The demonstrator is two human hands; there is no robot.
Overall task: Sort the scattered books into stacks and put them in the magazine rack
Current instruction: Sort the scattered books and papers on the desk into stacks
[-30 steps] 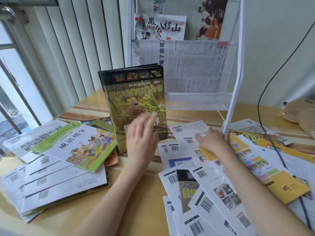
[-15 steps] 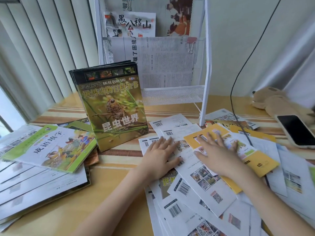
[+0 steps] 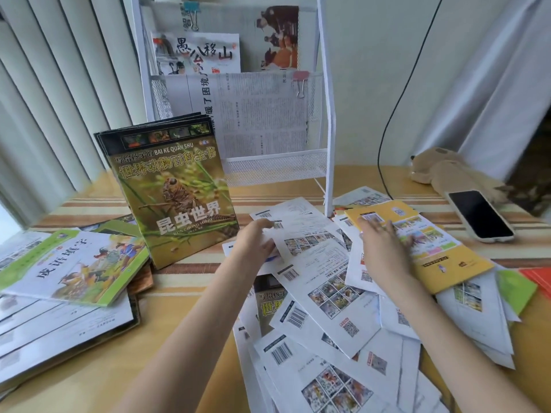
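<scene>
Several thin books were scattered face down on the right of the striped counter, their white back covers marked with barcodes and small picture grids. A yellow book was laid across the top of this spread. The left hand was set on the near edge of one white book, its fingers curled over that edge in a grip. The right hand was pressed flat on the yellow book with the fingers straight. A dark green insect book was stood upright near the middle of the counter, with more copies behind it. On the left, a green-bordered book was laid face up on a rough stack of white books.

The white magazine rack was placed behind the spread. A newspaper held by a pink clip was kept in its lower mesh pocket, and a picture book with more printed sheets in the upper one. A phone was seen at the right.
</scene>
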